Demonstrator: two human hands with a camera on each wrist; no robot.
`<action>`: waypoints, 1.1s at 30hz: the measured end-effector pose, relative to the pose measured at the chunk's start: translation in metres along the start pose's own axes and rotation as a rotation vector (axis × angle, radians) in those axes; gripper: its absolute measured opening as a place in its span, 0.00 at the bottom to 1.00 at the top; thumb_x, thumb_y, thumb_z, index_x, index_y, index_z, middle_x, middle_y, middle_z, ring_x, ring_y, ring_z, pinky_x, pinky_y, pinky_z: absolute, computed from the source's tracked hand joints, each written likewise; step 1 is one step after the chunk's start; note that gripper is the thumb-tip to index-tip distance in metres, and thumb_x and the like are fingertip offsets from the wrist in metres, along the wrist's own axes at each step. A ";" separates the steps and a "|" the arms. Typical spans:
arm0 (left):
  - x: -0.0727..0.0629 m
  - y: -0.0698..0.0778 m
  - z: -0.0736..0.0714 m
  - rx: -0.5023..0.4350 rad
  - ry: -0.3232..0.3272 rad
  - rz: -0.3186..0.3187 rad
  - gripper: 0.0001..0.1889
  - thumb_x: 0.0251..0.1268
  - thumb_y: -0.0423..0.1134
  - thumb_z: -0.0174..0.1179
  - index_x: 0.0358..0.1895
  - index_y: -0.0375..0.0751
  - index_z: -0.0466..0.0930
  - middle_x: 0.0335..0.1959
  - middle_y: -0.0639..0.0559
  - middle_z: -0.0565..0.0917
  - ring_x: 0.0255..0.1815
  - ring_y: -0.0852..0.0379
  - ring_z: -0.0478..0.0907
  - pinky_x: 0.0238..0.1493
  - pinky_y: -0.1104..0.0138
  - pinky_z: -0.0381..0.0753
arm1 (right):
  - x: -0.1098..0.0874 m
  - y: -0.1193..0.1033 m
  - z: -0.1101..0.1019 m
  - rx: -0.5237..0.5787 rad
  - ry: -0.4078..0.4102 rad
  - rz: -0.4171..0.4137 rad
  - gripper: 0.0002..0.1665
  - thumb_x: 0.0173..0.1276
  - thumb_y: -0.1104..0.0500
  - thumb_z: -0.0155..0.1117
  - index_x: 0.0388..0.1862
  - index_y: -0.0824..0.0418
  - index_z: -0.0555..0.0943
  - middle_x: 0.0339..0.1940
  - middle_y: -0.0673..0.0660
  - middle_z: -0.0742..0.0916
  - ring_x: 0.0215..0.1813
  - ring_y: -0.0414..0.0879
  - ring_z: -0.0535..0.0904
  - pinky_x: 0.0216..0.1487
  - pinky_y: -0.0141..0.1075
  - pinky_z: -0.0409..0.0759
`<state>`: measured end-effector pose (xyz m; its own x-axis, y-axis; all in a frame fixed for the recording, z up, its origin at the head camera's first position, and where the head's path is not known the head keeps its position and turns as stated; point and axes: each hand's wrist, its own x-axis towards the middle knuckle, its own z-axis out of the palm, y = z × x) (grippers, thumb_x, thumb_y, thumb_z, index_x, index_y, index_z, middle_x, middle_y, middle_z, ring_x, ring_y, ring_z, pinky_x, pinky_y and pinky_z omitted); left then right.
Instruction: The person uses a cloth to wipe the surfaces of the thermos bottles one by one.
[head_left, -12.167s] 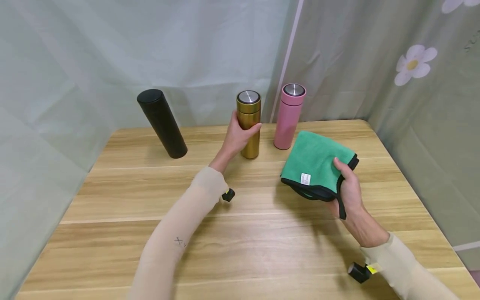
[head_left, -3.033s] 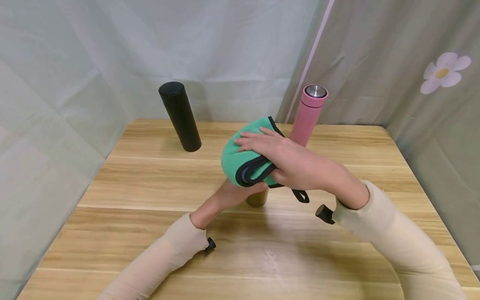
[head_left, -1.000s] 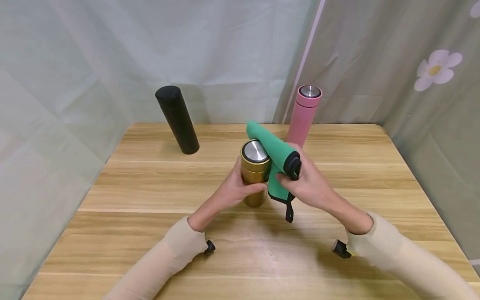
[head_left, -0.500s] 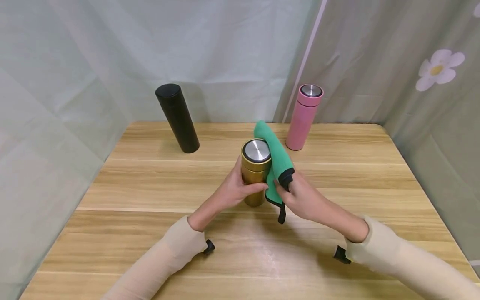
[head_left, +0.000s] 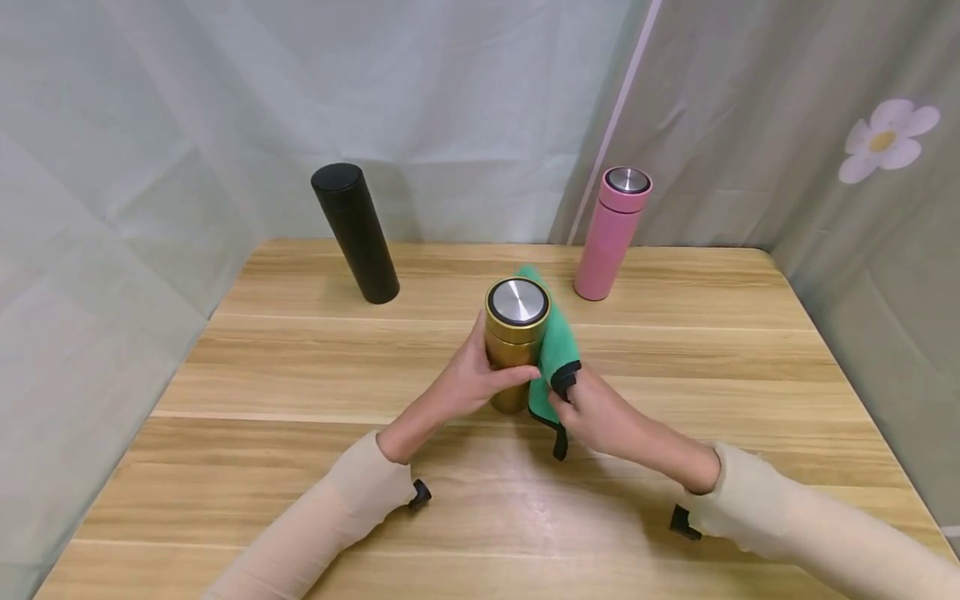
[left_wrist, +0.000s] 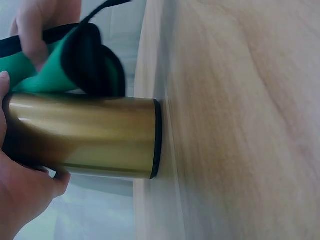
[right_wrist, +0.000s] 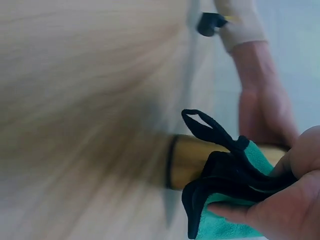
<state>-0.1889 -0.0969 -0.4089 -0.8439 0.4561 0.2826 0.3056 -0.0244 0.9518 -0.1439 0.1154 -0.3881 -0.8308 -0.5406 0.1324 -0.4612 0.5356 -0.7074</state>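
My left hand [head_left: 467, 382] grips the gold thermos bottle [head_left: 512, 354] round its upper body, thumb across the near side. The bottle is upright, its brushed-metal lid top [head_left: 518, 301] facing up. Whether its black base touches the table cannot be told. In my right hand [head_left: 600, 418] a folded green towel [head_left: 558, 337] with black edging is held against the bottle's right side. The right wrist view shows the thumb and fingers pinching the towel [right_wrist: 225, 222], whose black loop [right_wrist: 205, 127] sticks out. The towel hides part of the bottle there.
A black bottle [head_left: 357, 233] stands at the back left of the wooden table [head_left: 300, 392], and a pink bottle [head_left: 611, 237] at the back right. Pale curtains [head_left: 450, 125] hang behind the table and at both sides.
Early on, the gold bottle stood farther back; my left hand now has it nearer. The towel has gone from over its top to its right side. Lately, the right hand and towel slid lower.
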 end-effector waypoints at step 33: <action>-0.010 0.002 0.023 0.128 0.216 0.015 0.42 0.68 0.56 0.69 0.73 0.40 0.56 0.63 0.42 0.73 0.62 0.48 0.74 0.65 0.50 0.73 | -0.023 -0.005 -0.006 0.358 0.165 0.189 0.36 0.80 0.65 0.51 0.83 0.62 0.57 0.78 0.62 0.70 0.74 0.56 0.69 0.71 0.56 0.69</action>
<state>-0.1691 -0.0812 -0.4122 -0.9092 0.2558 0.3286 0.3607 0.0896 0.9284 -0.1246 0.1286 -0.3835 -0.9422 -0.3285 0.0663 -0.1835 0.3404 -0.9222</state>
